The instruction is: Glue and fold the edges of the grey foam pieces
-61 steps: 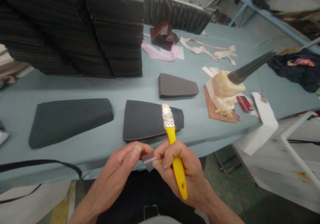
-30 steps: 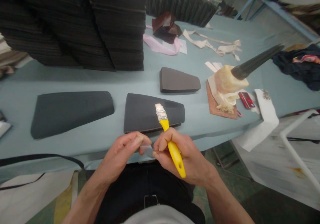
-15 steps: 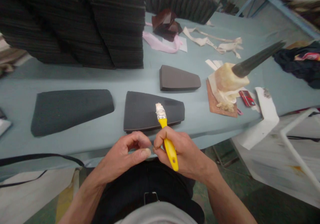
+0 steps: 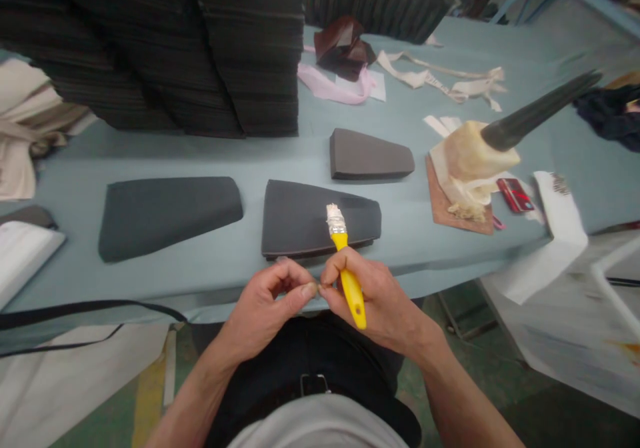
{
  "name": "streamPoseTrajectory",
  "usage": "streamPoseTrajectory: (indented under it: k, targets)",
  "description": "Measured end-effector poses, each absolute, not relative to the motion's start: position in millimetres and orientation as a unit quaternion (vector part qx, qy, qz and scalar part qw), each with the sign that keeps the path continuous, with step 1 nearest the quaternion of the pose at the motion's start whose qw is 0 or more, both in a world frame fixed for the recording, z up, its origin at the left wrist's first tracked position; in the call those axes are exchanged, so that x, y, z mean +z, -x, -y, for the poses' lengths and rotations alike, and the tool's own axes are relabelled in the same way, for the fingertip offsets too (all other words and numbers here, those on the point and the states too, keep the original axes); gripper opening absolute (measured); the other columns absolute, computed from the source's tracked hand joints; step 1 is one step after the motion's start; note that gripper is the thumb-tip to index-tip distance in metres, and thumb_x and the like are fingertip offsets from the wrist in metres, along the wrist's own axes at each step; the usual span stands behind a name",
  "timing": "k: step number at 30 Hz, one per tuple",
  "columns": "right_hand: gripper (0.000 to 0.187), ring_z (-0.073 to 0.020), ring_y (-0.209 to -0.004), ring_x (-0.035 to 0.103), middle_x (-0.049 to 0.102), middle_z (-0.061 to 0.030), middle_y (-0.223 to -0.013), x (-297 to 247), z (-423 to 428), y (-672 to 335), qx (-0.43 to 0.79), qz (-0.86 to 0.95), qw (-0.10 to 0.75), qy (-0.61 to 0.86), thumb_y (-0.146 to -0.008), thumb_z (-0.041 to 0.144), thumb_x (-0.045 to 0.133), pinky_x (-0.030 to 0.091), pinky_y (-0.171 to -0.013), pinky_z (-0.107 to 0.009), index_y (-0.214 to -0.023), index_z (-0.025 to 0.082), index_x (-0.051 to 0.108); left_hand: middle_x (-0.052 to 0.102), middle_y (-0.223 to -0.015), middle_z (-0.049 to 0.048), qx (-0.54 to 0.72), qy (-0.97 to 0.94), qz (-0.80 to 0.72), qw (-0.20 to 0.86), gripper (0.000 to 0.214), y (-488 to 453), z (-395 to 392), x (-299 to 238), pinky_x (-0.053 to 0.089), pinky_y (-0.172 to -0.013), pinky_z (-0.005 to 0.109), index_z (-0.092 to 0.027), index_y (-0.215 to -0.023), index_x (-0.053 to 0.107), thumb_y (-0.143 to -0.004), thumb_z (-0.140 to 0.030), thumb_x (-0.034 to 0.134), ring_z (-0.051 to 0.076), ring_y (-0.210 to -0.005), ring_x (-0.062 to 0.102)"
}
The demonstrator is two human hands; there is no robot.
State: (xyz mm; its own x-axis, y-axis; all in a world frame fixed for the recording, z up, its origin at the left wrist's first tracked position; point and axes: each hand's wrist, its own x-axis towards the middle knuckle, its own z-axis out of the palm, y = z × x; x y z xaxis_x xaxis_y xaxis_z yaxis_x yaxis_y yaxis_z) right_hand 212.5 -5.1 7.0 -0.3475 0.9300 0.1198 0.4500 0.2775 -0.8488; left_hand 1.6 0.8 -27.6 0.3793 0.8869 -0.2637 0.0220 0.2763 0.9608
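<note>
Gripping a yellow brush (image 4: 341, 239), right hand (image 4: 376, 299) covers its handle's middle.

Around the edges of my view: a cluttered pale blue worktop (image 4: 280, 161).

At upper left I see a tall stack of dark sheets (image 4: 200, 41). Left of centre a dark wedge-shaped pad (image 4: 170, 213) lies flat, and a smaller grey wedge (image 4: 370, 155) sits right of centre. At right, a cream lump (image 4: 467, 158) with a dark tapered handle (image 4: 540, 111) rests on a brown board (image 4: 440, 211), a small red item (image 4: 513, 195) just beside it and white paper (image 4: 555, 235) drooping over the edge. Towards the top lie a pink strip (image 4: 330, 85), folded brown material (image 4: 345, 45) and cream strips (image 4: 445, 78). A black strap (image 4: 90, 308) trails at lower left.
</note>
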Motion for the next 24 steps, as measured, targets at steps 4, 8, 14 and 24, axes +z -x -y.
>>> streamPoseTrajectory:
  k: [4, 8, 14, 24]
  targets:
    - [0.012, -0.0108, -0.063, 0.061, 0.067, 0.0027, -0.078, 6, 9, -213, 0.381, 0.722, 0.322, 0.48, -0.097, 0.02, 0.067, 0.044, -0.057, -0.021, -0.095, 0.024, 0.056, 0.066, -0.08, 0.0024, 0.354, -0.515, -0.468, 0.624, 0.037, -2, 9, -21, 0.049, -0.076, 0.028, -0.018, -0.081, 0.068, -0.095, -0.051, 0.078, 0.016, -0.077, 0.058]
    - [0.013, -0.0119, -0.066, 0.064, 0.071, 0.0005, -0.079, 5, 13, -205, 0.394, 0.717, 0.338, 0.464, -0.098, 0.021, 0.067, 0.044, -0.055, -0.021, -0.094, 0.025, 0.056, 0.068, -0.081, 0.0037, 0.392, -0.512, -0.47, 0.602, 0.038, 6, 23, -18, 0.05, -0.078, 0.029, -0.018, -0.079, 0.068, -0.098, -0.05, 0.076, 0.017, -0.079, 0.062]
    - [0.016, -0.0112, -0.069, 0.067, 0.072, 0.0015, -0.081, 3, 17, -185, 0.455, 0.688, 0.377, 0.421, -0.098, 0.018, 0.069, 0.052, -0.064, -0.021, -0.097, 0.025, 0.055, 0.068, -0.078, 0.0021, 0.44, -0.395, -0.449, 0.67, 0.041, 18, 40, -24, 0.05, -0.075, 0.025, -0.018, -0.081, 0.071, -0.095, -0.055, 0.083, 0.015, -0.076, 0.06]
    - [0.024, -0.0105, -0.071, 0.07, 0.07, 0.0019, -0.084, 4, 22, -170, 0.638, 0.541, 0.407, 0.367, -0.1, 0.027, 0.076, 0.059, -0.069, -0.025, -0.096, 0.024, 0.053, 0.067, -0.072, -0.0001, 0.455, -0.235, -0.373, 0.773, 0.04, 13, 48, -18, 0.05, -0.07, 0.021, -0.018, -0.076, 0.072, -0.089, -0.051, 0.09, 0.011, -0.069, 0.058]
